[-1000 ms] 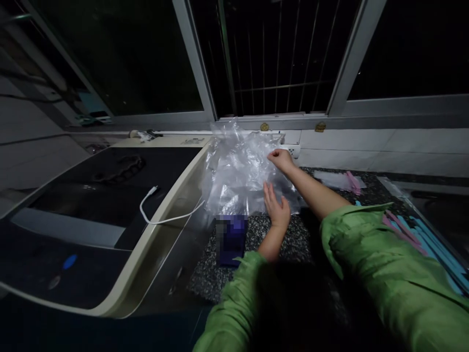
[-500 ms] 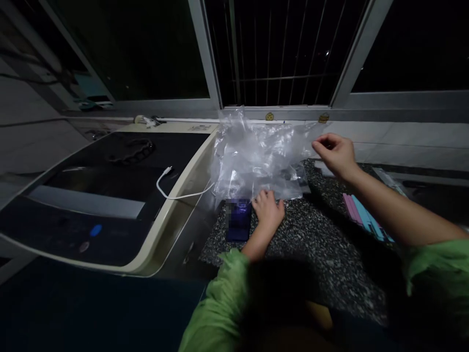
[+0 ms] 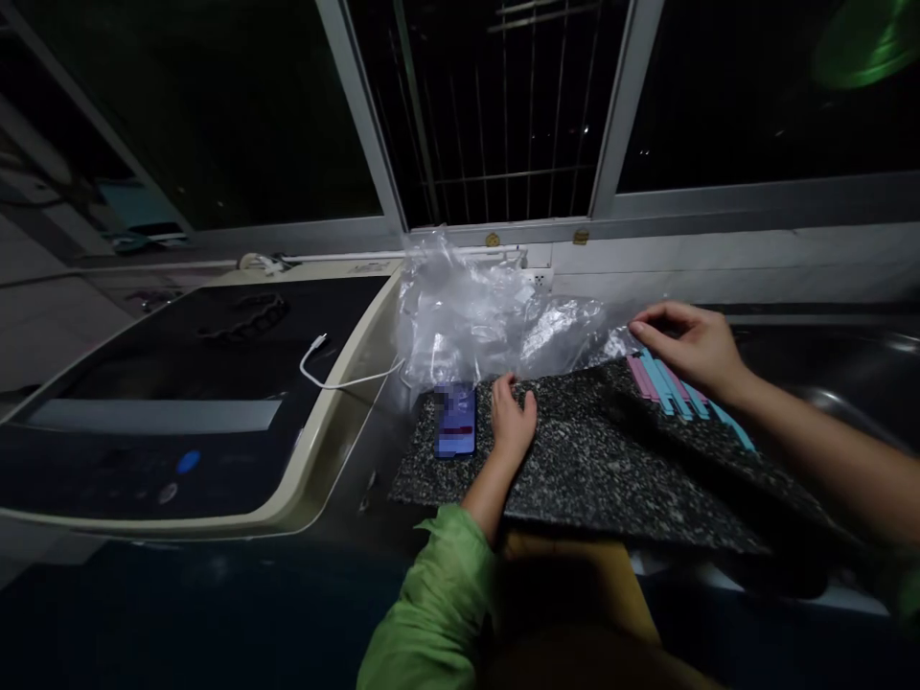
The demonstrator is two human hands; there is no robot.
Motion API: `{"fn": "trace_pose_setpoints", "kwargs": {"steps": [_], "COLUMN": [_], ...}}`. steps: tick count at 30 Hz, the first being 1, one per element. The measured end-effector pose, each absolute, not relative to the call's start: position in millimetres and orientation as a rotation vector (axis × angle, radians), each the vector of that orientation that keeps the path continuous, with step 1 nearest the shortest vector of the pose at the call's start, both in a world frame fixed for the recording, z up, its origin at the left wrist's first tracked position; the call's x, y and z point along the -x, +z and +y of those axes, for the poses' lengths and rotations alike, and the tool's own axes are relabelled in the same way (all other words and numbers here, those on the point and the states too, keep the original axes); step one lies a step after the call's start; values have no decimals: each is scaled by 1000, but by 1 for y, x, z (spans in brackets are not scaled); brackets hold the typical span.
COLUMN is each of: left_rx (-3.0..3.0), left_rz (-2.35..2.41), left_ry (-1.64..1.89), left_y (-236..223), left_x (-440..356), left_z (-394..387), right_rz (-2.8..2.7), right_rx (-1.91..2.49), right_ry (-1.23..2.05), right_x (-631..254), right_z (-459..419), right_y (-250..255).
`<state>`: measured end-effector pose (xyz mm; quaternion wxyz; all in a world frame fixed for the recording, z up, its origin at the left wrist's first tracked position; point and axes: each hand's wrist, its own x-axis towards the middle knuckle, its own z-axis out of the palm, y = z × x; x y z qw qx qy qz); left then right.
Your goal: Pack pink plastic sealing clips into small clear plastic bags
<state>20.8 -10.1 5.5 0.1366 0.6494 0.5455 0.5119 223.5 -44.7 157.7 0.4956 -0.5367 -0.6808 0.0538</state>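
Head view: crumpled clear plastic film (image 3: 467, 316) spreads beyond the phone (image 3: 455, 426) and out to its right, its near edge meeting or overlapping the phone's far end. Folds and glare (bright white in places) make the film's layers hard to separate, and part of the phone's screen is blurred.

The right hand (image 3: 694, 347), well to the right of the phone, has thumb and forefinger closed in a narrow pinch on the film's right end; its other fingers curl behind, partly hidden. The left hand (image 3: 513, 420) is just right of the phone, fingers loosely bent and thumb apart, near the film's lower edge; whether a fingertip touches it, one cannot tell.

Pink and light-blue strips (image 3: 672, 386) lie right of the phone, close below the right hand, which covers some of their far ends. Between them and the left hand runs the speckled countertop (image 3: 575, 450), crossed by a dark slanting shadow; its front edge lies nearer the person than the phone does.

To the phone's left, the raised rim of the appliance (image 3: 287, 479) bounds the space, with a white cable (image 3: 345, 385) draped over it. The cable's lower end (dim there) fades near the film.
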Motion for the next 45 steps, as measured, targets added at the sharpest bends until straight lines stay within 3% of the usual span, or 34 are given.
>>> {"fn": "trace_pose_setpoints", "kwargs": {"steps": [6,14,21,25,30,36,45], "left_rx": [-1957,-2660,-2851,-2611,-2302,-1978,-1447], "left_rz": [1491,1234,934,1040,1281,1158,1072], "left_ry": [1603,1153,1167,1126,801,530,518], "left_y": [3,4,-7,0,6,10,13], "left_x": [-23,-13,15,9,-26,-59,4], "left_z": [-23,-26,-59,-60,-42,-40,-66], "right_rz": [-1569,-1430,-1367,-1361,-1327,-1286,-1365], "right_rx": [1434,1598,1724,1768,1768,1745,1674], "right_ry": [264,562,756,915,1020,1069,1257], "right_x": [-242,-248,-248,-248,-246,-246,-227], "right_z": [-88,-143,-183,-201,-212,-216,-217], "right_y": [122,65,35,23,18,15,6]}}
